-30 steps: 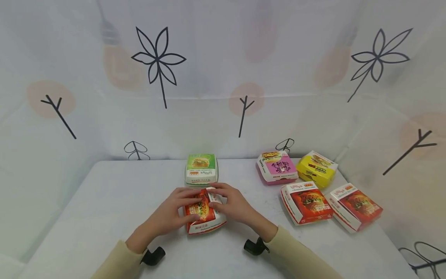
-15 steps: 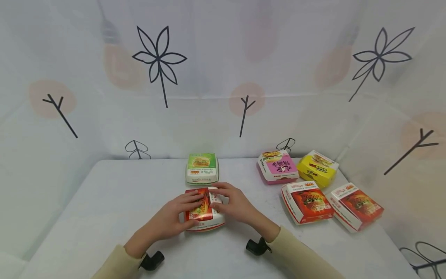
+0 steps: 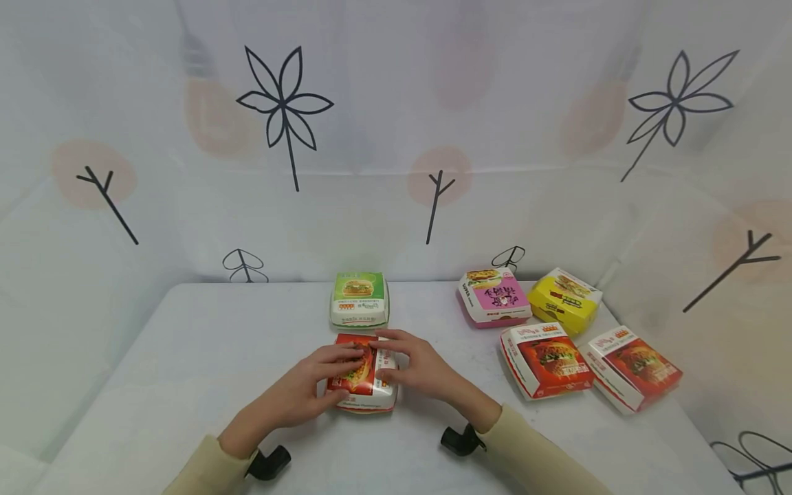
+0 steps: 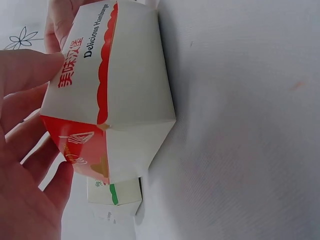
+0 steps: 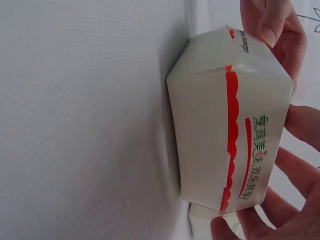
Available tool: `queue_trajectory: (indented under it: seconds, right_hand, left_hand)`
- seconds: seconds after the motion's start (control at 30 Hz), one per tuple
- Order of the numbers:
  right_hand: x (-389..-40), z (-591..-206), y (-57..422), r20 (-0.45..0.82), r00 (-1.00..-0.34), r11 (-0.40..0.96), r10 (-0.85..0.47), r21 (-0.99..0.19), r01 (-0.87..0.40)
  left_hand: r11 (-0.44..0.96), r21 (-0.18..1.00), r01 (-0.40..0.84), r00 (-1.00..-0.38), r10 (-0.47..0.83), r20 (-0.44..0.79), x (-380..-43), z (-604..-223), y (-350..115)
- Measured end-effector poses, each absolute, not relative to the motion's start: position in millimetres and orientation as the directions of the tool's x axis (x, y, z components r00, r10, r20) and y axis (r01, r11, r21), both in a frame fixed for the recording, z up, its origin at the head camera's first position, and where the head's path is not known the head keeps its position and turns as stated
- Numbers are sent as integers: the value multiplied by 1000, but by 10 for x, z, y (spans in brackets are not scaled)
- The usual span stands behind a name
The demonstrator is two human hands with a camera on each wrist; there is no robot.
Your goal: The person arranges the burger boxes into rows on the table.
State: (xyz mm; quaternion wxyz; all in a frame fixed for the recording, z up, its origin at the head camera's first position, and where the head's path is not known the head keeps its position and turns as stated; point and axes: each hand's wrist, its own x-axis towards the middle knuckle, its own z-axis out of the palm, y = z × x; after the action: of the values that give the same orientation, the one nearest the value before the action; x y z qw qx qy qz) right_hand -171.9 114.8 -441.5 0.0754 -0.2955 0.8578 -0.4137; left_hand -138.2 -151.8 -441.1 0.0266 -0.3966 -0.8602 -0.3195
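Gripping a red-and-white burger box (image 3: 369,385) between both hands, I have it standing on a white-covered table (image 3: 185,350), with a pale backdrop (image 3: 371,89) of dark leaf drawings and blush patches rising behind. My left hand (image 3: 303,388) spans its left side, thumb on the front slope; my right hand (image 3: 428,366) holds the right side, fingers over the lid's edge. They cover part of the lid's picture, and the head view cuts off both cream sleeves (image 3: 529,450). A green box (image 3: 359,302) sits just beyond mine, near the table's back edge; whether the two touch I can't tell, and each wrist view shows only part of it. White cloth runs from my left hand to the left edge. On my right, more cloth lies before the pink box (image 3: 495,297), yellow box (image 3: 566,300) and two other red boxes (image 3: 546,361) grouped toward the right edge.
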Motion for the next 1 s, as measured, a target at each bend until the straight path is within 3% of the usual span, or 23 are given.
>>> queue_trajectory:
  seconds: [0.2, 0.57, 0.77, 1.0]
  right_hand:
    - [-1709, -4392, 1161, 116, -812, 506, -572, -729, -461]
    - [-1683, -4427, 1186, 84, -827, 553, -556, -705, -444]
    - [-1627, -4441, 1191, 73, -839, 562, -539, -711, -423]
    - [-1546, -4447, 1191, 113, -838, 541, -534, -716, -441]
  left_hand:
    - [463, 508, 727, -659, 677, 327, -1393, -4409, -1535]
    - [498, 484, 720, -686, 617, 385, -1397, -4372, -1557]
    - [543, 506, 670, -733, 588, 341, -1388, -4337, -1564]
    - [569, 487, 663, -744, 577, 338, -1389, -4332, -1551]
